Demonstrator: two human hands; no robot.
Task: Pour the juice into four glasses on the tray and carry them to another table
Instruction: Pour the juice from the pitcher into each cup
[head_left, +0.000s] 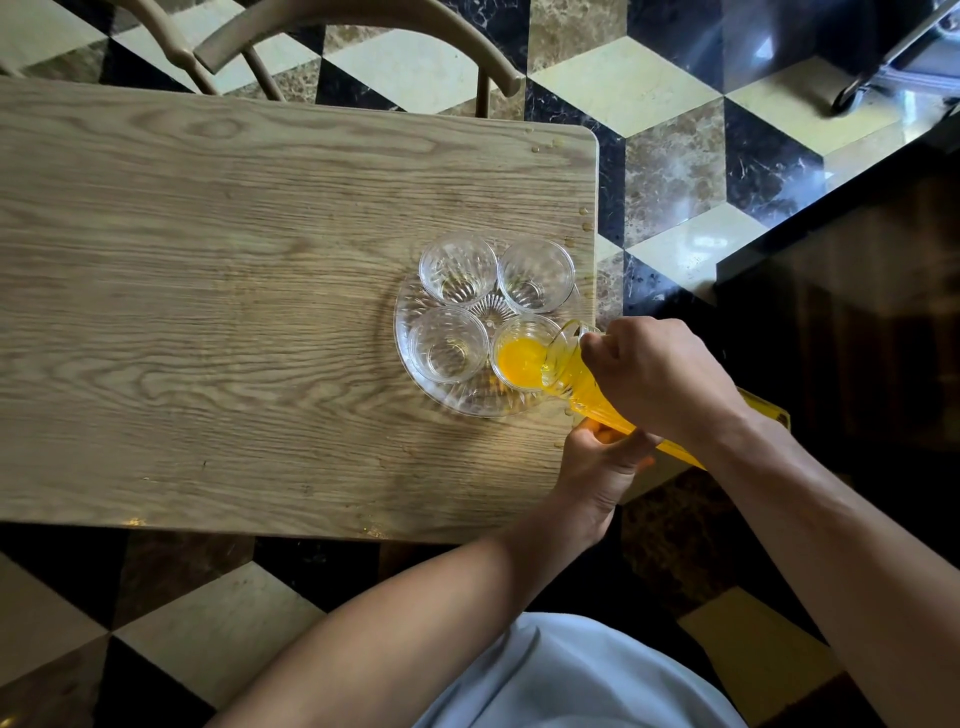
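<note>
A round clear glass tray (467, 402) sits near the right edge of the wooden table (208, 312) with several clear glasses on it. Three glasses hold no juice: back left (457, 267), back right (536, 275) and front left (448, 344). The front right glass (522, 356) holds orange juice. A tilted glass jug of orange juice (576, 382) has its mouth over that glass and juice runs in. My right hand (660, 379) grips the jug from above. My left hand (597, 467) supports it from below.
A beige chair (363, 31) stands behind the table's far edge. Small drops of liquid (584, 213) lie along the table's right edge. A dark counter (841, 291) stands to the right across a strip of checkered floor. A wheeled cart base (852, 93) is far right.
</note>
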